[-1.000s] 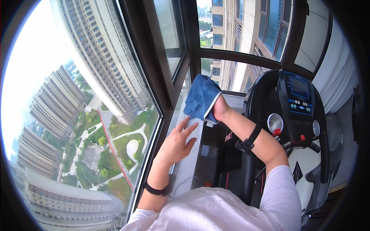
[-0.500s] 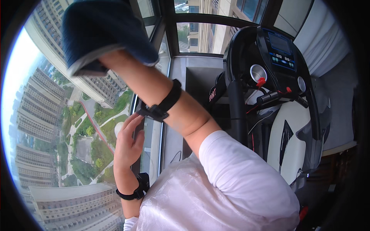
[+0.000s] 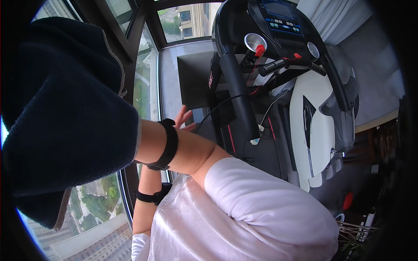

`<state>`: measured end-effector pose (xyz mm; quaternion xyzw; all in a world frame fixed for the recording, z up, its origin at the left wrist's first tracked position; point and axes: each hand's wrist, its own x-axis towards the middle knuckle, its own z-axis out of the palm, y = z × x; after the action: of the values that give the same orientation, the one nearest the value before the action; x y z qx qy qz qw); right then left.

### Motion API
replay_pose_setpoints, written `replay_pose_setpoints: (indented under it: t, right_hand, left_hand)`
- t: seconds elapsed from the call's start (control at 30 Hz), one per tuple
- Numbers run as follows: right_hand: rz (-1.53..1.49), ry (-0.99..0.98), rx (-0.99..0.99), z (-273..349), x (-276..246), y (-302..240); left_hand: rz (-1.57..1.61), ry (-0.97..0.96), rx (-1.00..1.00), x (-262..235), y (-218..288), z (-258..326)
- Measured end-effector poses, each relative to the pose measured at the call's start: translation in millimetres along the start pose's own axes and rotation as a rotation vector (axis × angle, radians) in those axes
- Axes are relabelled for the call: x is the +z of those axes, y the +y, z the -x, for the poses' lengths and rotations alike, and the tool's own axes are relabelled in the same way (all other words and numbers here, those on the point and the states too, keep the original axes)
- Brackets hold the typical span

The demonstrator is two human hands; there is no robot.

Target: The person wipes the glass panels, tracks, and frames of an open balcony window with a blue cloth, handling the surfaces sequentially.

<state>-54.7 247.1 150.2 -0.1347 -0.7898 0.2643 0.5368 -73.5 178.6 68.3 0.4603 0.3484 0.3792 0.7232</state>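
A large dark navy towel-like cloth (image 3: 74,117) with a pale trimmed edge fills the upper left, in front of the window. My right forearm (image 3: 191,150), wearing a black strap at the wrist, reaches across from the lower right into this cloth. The cloth covers my right hand and moves with it, so its fingers are hidden. Behind that forearm, my left hand (image 3: 183,118) shows only its fingers, spread apart and holding nothing. A black strap with a small box (image 3: 153,195) circles my left wrist.
Tall window panes (image 3: 146,82) in dark frames run along the left, with buildings and greenery outside. A black and white treadmill (image 3: 237,87) stands at the right, cables around its base. White curtains (image 3: 326,21) hang behind it. A plant (image 3: 350,237) is at lower right.
My right arm has swung lower and to the left, and the cloth now looks larger and nearer. My left hand has moved up and right, behind the right forearm. The view has turned rightward.
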Motion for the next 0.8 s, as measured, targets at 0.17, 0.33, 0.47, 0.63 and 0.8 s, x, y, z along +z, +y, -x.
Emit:
replay_pose_setpoints:
  t: [0.17, 0.33, 0.47, 0.63, 0.8]
  right_hand:
    - [0.005, 0.007, 0.000, 6, -5, -2]
    - [-0.001, 0.016, 0.007, 13, -8, -8]
    - [-0.013, 0.019, 0.004, 14, -6, -7]
    - [-0.032, 0.006, -0.006, 10, -1, -8]
    - [-0.058, 0.022, -0.006, 2, -7, -1]
  left_hand:
    - [0.052, -0.048, -0.048, 34, -43, -27]
    - [0.053, 0.125, -0.026, 31, -58, -25]
    - [0.048, 0.231, -0.021, 24, -62, -22]
    - [0.040, 0.341, -0.025, 12, -70, -12]
    - [-0.243, 0.389, -0.108, -12, -52, 6]
